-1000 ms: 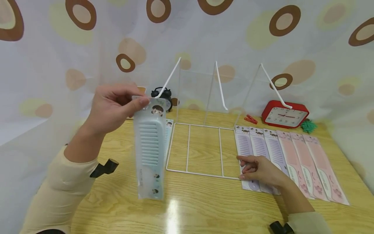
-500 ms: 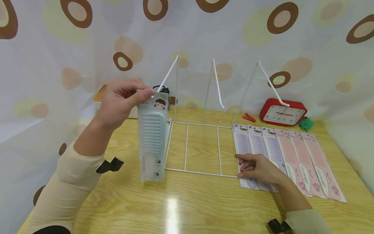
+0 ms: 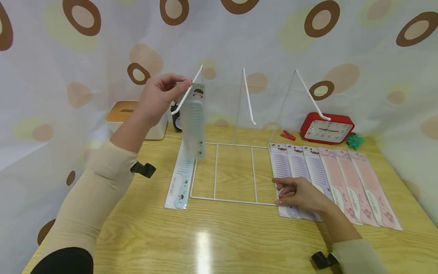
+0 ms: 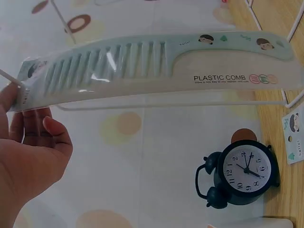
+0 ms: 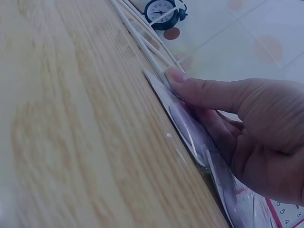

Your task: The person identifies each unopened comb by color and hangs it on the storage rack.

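Note:
My left hand (image 3: 158,93) pinches the top of a packaged pale-green comb (image 3: 195,121). The package hangs upright, its top on the left hook (image 3: 183,99) of a white wire rack (image 3: 232,201), behind the hook's upturned tip. "PLASTIC COMB" reads on its wrapper in the left wrist view. Another packaged green comb (image 3: 178,182) lies on the table by the rack's left side. At the front right corner of the base, thumb and index fingertips of my right hand (image 3: 297,194) rest on the wire, the hand lying over a packaged purple comb (image 3: 280,163). The other two hooks hold nothing.
More purple and pink comb packages (image 3: 373,186) lie side by side on the right. Behind them are a red clock (image 3: 326,128), a red clothespin (image 3: 288,135) and a green spiky object (image 3: 354,141). A wooden-lidded box (image 3: 155,131) and black alarm clock (image 4: 247,171) stand back left.
My left hand has carried the comb up, right and back along the left hook, baring the green comb on the table. The right hand stays at the rack's corner.

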`<state>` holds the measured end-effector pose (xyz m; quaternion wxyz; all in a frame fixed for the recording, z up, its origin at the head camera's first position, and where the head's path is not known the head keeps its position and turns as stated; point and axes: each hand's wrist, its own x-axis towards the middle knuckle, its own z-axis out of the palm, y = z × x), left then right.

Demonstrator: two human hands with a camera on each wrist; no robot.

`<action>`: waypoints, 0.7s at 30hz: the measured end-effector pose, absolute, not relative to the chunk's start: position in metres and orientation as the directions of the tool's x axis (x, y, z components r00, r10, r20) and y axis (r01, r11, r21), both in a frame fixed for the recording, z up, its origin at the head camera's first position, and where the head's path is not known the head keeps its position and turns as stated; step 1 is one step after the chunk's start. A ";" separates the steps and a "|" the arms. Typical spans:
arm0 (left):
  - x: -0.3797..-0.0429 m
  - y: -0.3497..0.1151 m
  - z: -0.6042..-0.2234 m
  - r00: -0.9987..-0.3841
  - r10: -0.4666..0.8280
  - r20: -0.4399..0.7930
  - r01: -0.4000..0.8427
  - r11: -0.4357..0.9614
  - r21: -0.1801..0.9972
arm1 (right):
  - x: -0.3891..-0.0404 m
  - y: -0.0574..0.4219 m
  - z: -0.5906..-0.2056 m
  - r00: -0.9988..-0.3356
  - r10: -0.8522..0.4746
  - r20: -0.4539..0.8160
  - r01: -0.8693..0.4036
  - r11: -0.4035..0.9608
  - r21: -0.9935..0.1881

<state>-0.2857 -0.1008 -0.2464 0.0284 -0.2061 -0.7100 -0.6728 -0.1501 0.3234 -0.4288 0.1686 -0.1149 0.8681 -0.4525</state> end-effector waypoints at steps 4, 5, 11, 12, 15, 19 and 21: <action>-0.317 -0.090 -0.247 -0.948 0.216 0.235 0.254 0.066 0.965 | -0.150 0.324 -0.430 -0.917 -0.350 -0.190 -0.035 0.546 -0.837; -0.323 -0.086 -0.247 -0.954 0.206 0.219 0.239 0.078 0.968 | -0.150 0.324 -0.430 -0.917 -0.352 -0.188 -0.034 0.538 -0.842; -0.344 -0.077 -0.251 -0.973 0.148 0.175 0.191 0.101 0.976 | -0.147 0.320 -0.432 -0.909 -0.379 -0.173 -0.041 0.496 -0.867; -0.346 -0.077 -0.252 -0.975 0.145 0.171 0.186 0.095 0.978 | -0.147 0.319 -0.432 -0.910 -0.378 -0.172 -0.042 0.497 -0.867; -0.347 -0.078 -0.253 -0.974 0.146 0.175 0.187 0.074 0.980 | -0.148 0.317 -0.432 -0.909 -0.379 -0.172 -0.048 0.507 -0.861; -0.348 -0.079 -0.255 -0.966 0.177 0.190 0.201 0.046 0.978 | -0.149 0.320 -0.430 -0.914 -0.363 -0.181 -0.043 0.530 -0.847; -0.349 -0.080 -0.257 -0.961 0.200 0.192 0.204 0.041 0.978 | -0.149 0.322 -0.429 -0.916 -0.355 -0.186 -0.040 0.543 -0.839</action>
